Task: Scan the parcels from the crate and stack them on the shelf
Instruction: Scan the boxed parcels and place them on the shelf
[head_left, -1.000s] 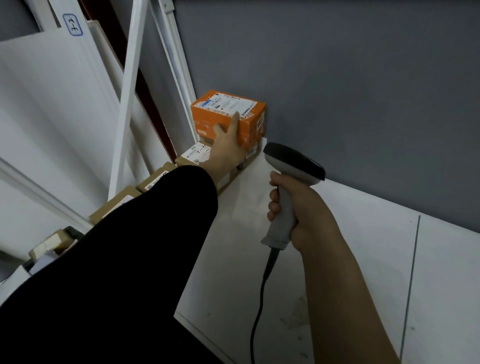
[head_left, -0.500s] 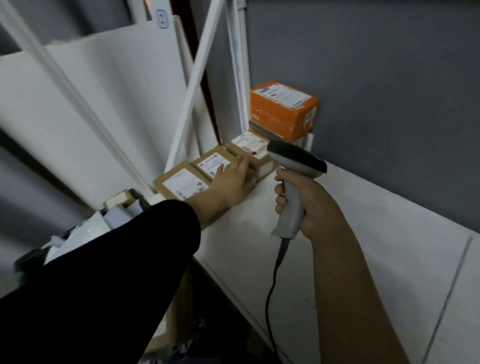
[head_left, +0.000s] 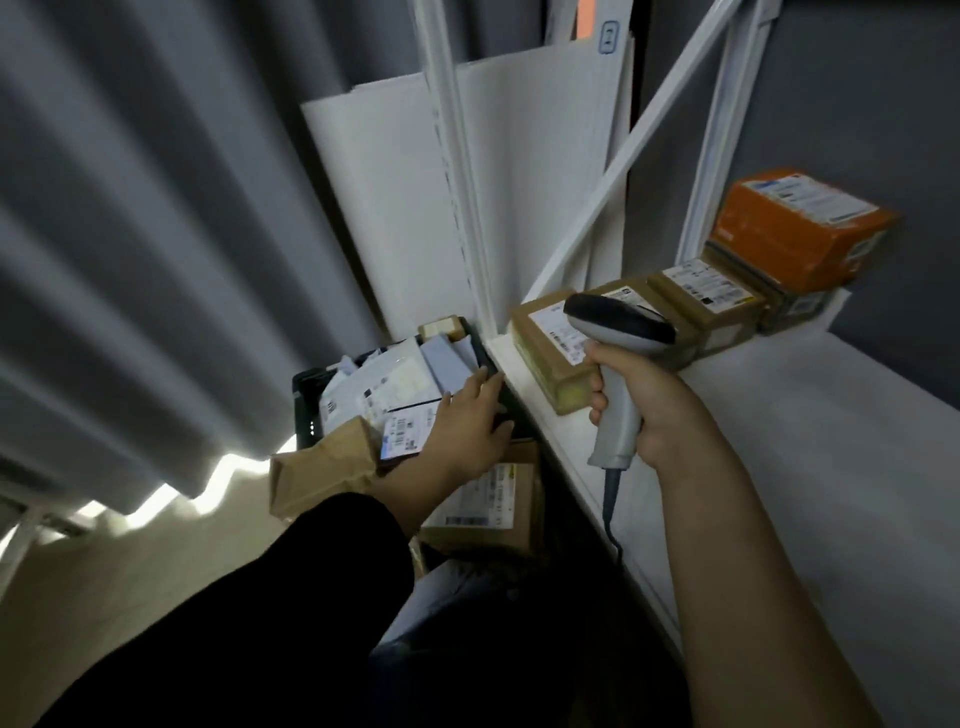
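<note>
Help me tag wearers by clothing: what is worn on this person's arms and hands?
The left arm wears a long black sleeve that ends at the wrist; the left hand is ungloved. The right forearm is bare, with no sleeve in view, and the right hand is ungloved too. No watch, ring or bracelet shows.

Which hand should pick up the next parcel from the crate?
The left hand. It holds nothing, and its straight fingers already lie on the parcels in the black crate. The right hand is busy gripping the barcode scanner above the white shelf.
</note>
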